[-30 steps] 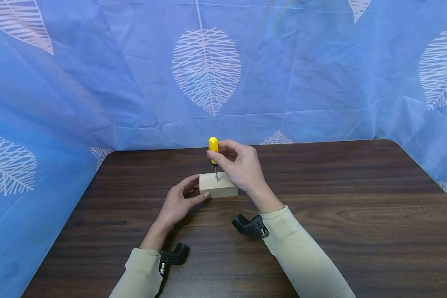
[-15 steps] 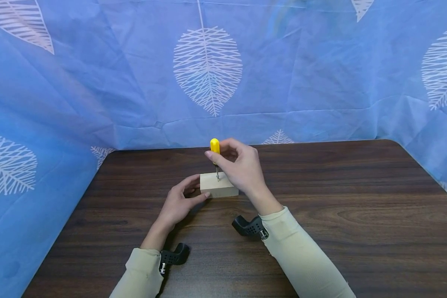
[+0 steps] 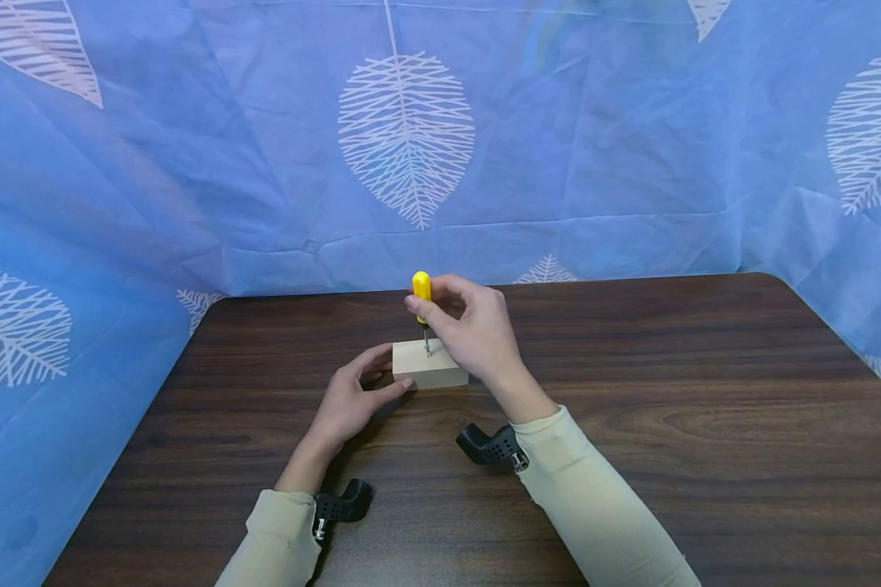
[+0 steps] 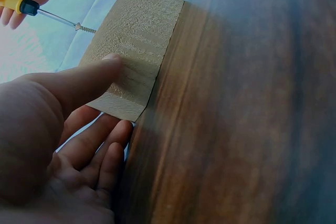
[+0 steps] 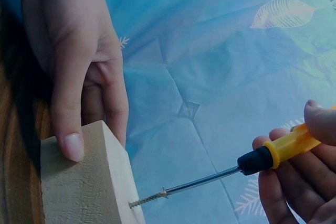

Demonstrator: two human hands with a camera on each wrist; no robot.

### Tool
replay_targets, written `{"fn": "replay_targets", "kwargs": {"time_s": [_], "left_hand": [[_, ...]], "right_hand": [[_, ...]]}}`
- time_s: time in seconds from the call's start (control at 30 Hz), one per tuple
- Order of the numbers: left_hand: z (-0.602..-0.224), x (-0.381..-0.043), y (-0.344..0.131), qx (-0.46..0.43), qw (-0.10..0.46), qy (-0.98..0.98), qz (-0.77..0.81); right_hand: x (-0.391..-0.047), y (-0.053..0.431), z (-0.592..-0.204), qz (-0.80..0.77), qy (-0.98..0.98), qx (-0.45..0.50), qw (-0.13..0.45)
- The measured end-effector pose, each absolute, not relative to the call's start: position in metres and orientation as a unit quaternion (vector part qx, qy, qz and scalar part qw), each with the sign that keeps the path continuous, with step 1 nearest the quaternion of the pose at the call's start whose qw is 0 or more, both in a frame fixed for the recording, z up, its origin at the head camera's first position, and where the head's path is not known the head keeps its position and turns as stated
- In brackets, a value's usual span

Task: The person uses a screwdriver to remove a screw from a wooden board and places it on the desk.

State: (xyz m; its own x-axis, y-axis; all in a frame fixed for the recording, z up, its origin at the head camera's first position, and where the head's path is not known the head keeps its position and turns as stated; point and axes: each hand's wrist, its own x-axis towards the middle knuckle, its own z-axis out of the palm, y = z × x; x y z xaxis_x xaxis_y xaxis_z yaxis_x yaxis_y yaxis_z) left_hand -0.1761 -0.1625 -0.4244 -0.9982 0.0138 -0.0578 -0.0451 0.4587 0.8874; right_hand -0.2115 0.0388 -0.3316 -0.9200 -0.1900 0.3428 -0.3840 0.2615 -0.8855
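A pale wooden block (image 3: 431, 377) lies on the table, and my left hand (image 3: 352, 397) grips its left end, thumb on the near face and fingers behind. From the block's top face a screw (image 5: 148, 199) stands out, part of its thread showing. My right hand (image 3: 480, 330) holds a screwdriver (image 3: 422, 287) by its yellow handle between thumb and fingers. Its metal shaft (image 5: 205, 180) meets the screw's head, roughly in line with it. In the left wrist view the thumb presses the rough face of the block (image 4: 137, 40).
The dark wood-grain table (image 3: 668, 424) extends around the hands on all sides. Behind it hangs a blue cloth (image 3: 558, 155) with white leaf prints. Black wrist mounts (image 3: 490, 444) stick out inward from both pale sleeves.
Very little differs. The right thumb has shifted slightly along the screwdriver handle, while the block and left hand hold their place.
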Motion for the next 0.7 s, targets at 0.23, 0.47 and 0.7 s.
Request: {"fn": "replay_targets", "kwargs": {"time_s": [0.23,0.47,0.7], "left_hand": [[-0.4246,-0.176,-0.1617,-0.011,0.03,0.853,0.521],[-0.4225,-0.176,-0.1609,-0.009,0.03,0.853,0.521],[-0.4244,-0.1756,-0.163,-0.007,0.024,0.855,0.518]], "right_hand": [[-0.2118,0.0386,-0.3331,0.578,-0.793,0.167,0.093],[-0.2116,0.04,-0.3325,0.57,-0.794,0.175,0.119],[-0.2123,0.04,-0.3312,0.559,-0.802,0.188,0.096]]}}
